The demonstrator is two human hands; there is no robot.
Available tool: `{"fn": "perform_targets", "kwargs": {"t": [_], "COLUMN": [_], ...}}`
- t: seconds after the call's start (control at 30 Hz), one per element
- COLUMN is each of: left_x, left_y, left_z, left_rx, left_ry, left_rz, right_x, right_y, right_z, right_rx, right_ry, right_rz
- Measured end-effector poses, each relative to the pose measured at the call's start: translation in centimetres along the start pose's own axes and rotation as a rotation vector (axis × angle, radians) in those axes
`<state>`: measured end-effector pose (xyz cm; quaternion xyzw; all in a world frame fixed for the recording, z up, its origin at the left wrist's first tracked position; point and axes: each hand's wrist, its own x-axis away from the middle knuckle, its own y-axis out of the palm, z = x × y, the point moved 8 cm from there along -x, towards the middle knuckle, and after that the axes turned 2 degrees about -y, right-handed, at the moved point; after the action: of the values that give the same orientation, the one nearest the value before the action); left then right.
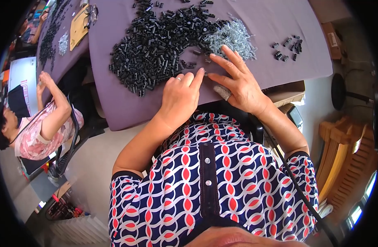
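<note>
My left hand (180, 94), a ring on one finger, is closed at the near edge of the heap. Its index fingertip meets a tiny piece too small to name. Opposite it, my right hand (246, 85) has its fingers spread. The right index fingertip nearly touches the left one, and a grey wrap (222, 92) covers its thumb. Beyond both hands lies a big heap of small black cylindrical parts (156, 45). A pile of small clear, shiny pieces (232, 39) adjoins it, just past my right fingers. One loose black part (196, 52) lies between heap and hands.
A purple cloth (279, 20) covers the table. Several black parts (295, 44) are scattered at its right. On the left, another person (47, 119) sits by a second table with eyeglasses (90, 15) and a yellow envelope (78, 25). Wooden furniture (341, 152) stands at right.
</note>
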<state>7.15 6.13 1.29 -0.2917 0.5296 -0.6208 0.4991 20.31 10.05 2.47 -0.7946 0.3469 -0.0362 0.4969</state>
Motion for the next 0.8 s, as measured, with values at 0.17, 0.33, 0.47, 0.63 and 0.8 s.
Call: {"fn": "perform_targets", "kwargs": {"t": [0.17,0.33,0.47,0.63,0.8], "left_x": [0.0,-0.1,0.0,-0.1,0.3], "left_y": [0.0,0.0,0.2,0.1,0.2], "left_z": [0.1,0.2,-0.1,-0.1,-0.6], "left_rx": [-0.008,-0.025,-0.008,0.015,0.064], "left_ry": [0.002,0.033,-0.004,-0.009,-0.042], "left_rz": [0.010,0.061,0.004,0.001,0.004], "right_x": [-0.4,0.0,-0.3,-0.9,-0.7], "right_y": [0.4,0.5,-0.1,-0.1,-0.4], "right_z": [-0.5,-1.2,-1.0,-0.4,0.2], "right_rx": [0.019,0.028,-0.029,0.052,0.102], "right_ry": [-0.029,-0.076,-0.064,-0.026,-0.008], "right_rz": [0.016,-0.025,0.008,0.065,0.045]}}
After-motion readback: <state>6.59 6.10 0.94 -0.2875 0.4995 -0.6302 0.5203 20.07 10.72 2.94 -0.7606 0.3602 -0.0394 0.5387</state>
